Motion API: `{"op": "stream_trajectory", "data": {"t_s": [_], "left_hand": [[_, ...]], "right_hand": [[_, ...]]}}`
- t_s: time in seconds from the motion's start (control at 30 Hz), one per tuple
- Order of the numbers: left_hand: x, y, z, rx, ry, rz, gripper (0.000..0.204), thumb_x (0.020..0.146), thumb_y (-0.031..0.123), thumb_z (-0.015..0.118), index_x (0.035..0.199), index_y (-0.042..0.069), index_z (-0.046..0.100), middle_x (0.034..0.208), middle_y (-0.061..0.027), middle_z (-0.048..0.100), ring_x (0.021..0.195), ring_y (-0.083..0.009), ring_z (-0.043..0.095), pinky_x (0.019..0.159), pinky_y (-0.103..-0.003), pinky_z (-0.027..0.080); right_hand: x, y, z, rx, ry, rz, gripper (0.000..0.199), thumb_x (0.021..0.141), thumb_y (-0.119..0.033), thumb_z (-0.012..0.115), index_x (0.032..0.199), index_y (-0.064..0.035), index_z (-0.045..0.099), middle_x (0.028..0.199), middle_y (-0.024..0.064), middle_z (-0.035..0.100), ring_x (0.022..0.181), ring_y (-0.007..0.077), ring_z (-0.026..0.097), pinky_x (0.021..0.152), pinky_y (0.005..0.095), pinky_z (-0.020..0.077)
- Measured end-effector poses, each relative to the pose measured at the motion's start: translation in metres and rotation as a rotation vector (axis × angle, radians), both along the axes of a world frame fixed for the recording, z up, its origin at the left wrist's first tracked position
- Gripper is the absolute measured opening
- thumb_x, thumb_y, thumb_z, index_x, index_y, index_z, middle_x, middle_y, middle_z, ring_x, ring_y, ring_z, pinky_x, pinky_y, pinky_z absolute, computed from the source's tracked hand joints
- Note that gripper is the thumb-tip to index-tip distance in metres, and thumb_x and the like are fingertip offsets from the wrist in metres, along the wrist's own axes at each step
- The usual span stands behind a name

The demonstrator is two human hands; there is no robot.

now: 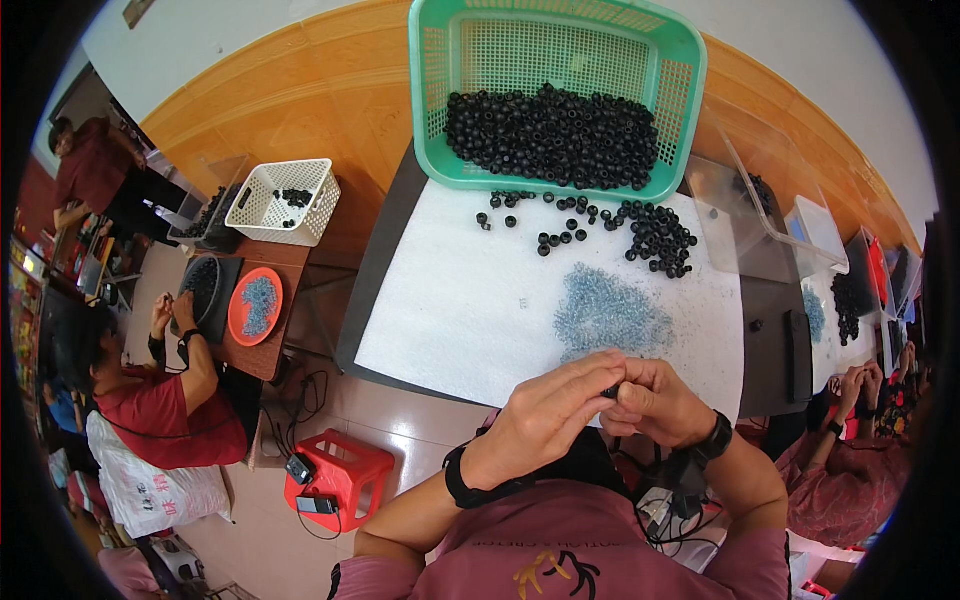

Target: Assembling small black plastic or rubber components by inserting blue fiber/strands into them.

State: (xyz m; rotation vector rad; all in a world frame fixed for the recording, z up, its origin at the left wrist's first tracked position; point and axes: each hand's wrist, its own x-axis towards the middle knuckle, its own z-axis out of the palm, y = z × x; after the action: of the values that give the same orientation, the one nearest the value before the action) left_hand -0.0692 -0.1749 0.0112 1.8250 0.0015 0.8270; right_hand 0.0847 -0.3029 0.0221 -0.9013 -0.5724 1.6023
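While both hands meet at the counter's [450, 300] near edge, we pinch a small black ring [611, 391] between left hand [555, 410] and right hand [655, 400] fingertips; its axis is hidden; the blue-grey pile [610, 315] lies just beyond, nearer the right hand.

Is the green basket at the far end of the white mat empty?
No, the green basket holds a heap of small black rings.

We see white-topped table [450, 310] mid-frame: green basket [556, 60] at top, loose black rings [655, 235] centre-right, blue-grey pile [610, 315] centre.
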Motion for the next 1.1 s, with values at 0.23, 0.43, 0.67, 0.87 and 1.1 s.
{"op": "stream_trajectory", "data": {"t_s": [0.23,0.43,0.67,0.87,1.1], "left_hand": [[0.004,0.005,-0.003,0.07,-0.003,0.048,0.034,0.084,-0.004,0.065,0.117,-0.005,0.062,0.121,-0.0228,0.063,0.115,-0.0346,0.062,0.094,-0.038,0.051],[0.002,0.014,-0.008,0.047,0.041,0.175,0.032,0.084,0.0,0.067,0.116,-0.002,0.064,0.119,-0.0184,0.065,0.11,-0.0309,0.063,0.092,-0.036,0.051],[-0.011,0.043,-0.02,-0.029,0.209,0.255,0.024,0.087,0.001,0.064,0.111,0.0,0.065,0.102,-0.0139,0.067,0.086,-0.0218,0.066,0.073,-0.03,0.053],[-0.011,0.05,-0.026,-0.105,0.224,0.287,0.02,0.088,0.001,0.064,0.107,-0.001,0.065,0.096,-0.0129,0.067,0.079,-0.0204,0.065,0.067,-0.029,0.052],[-0.012,0.053,-0.031,-0.19,0.229,0.299,0.018,0.089,0.002,0.063,0.107,-0.001,0.065,0.094,-0.0115,0.067,0.078,-0.018,0.064,0.068,-0.028,0.051]], "right_hand": [[-0.003,0.005,0.011,-0.032,-0.181,-0.099,0.029,0.096,-0.026,0.062,0.108,-0.0003,0.06,0.077,0.0015,0.056,0.067,0.0098,0.053,0.064,0.0256,0.0444],[0.053,0.001,0.066,-0.06,-0.897,-0.393,0.026,0.094,-0.019,0.062,0.11,0.0006,0.067,0.075,-0.0008,0.059,0.06,0.0058,0.053,0.057,0.0233,0.0477],[0.19,0.018,0.111,0.037,-1.655,-0.866,0.032,0.093,-0.017,0.062,0.117,0.0042,0.063,0.079,-0.0006,0.057,0.065,0.0077,0.051,0.06,0.0233,0.045],[0.162,0.051,0.11,0.126,-1.877,-0.744,0.025,0.09,-0.013,0.064,0.11,0.0022,0.066,0.084,0.0059,0.063,0.072,0.0125,0.057,0.067,0.0264,0.0481],[0.076,0.142,0.071,0.315,-1.779,-0.033,0.015,0.085,-0.01,0.061,0.094,-0.0005,0.07,0.086,0.0165,0.068,0.082,0.032,0.065,0.073,0.0385,0.0515]]}}
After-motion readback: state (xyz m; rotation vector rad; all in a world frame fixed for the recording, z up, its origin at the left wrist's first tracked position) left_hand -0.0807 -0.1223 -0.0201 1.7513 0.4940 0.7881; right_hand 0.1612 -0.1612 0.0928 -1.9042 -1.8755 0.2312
